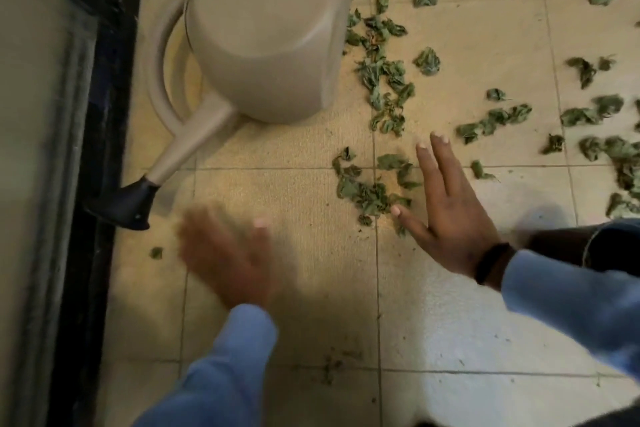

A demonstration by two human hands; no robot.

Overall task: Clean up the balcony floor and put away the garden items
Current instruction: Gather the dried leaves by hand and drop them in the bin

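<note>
A beige watering can (266, 45) lies on the tiled floor at upper left, its black spout tip (121, 203) against the dark door frame. Several dried green leaves (384, 80) are scattered over the tiles to its right, with a small heap (367, 192) near the middle. My right hand (446, 215) is flat and spread, fingers straight, beside that heap with the thumb touching its edge. My left hand (228, 253) is blurred by motion, fingers extended, over bare tile below the spout. Neither hand holds anything.
A black door frame (100, 149) and a pale panel run down the left side. A single leaf (156, 252) lies near the frame. More leaves (609, 149) spread toward the right edge. Fine crumbs (332, 364) dot the lower tiles.
</note>
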